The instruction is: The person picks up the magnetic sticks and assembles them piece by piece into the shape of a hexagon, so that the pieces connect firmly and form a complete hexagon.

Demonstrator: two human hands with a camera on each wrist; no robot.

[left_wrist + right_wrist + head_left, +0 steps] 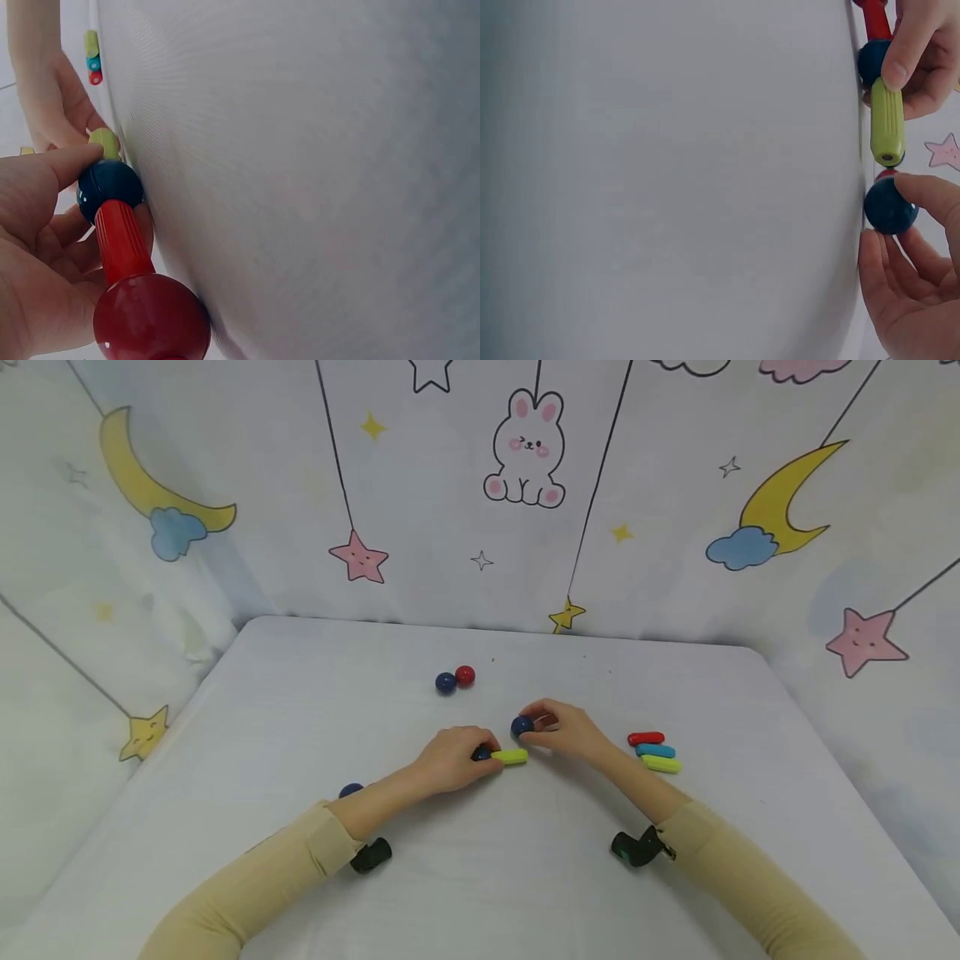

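My left hand (456, 758) grips a dark blue ball (109, 186) in a row of joined toy pieces. From that ball a yellow-green rod (512, 757) points toward my right hand, with the left thumb at its near end. On its other side a red rod (124, 244) leads to a red ball (152, 319). My right hand (564, 731) pinches a second blue ball (892, 206) between thumb and fingers. This ball is close to the rod's free end, where a small dark hole (887, 157) shows, with a narrow gap between them.
At the back of the white table (315, 677), a loose blue ball (446, 683) and red ball (465, 676) lie side by side. Red (646, 738), blue (656, 750) and yellow-green rods (661, 764) lie right of my right hand. Another blue ball (351, 790) shows behind my left forearm.
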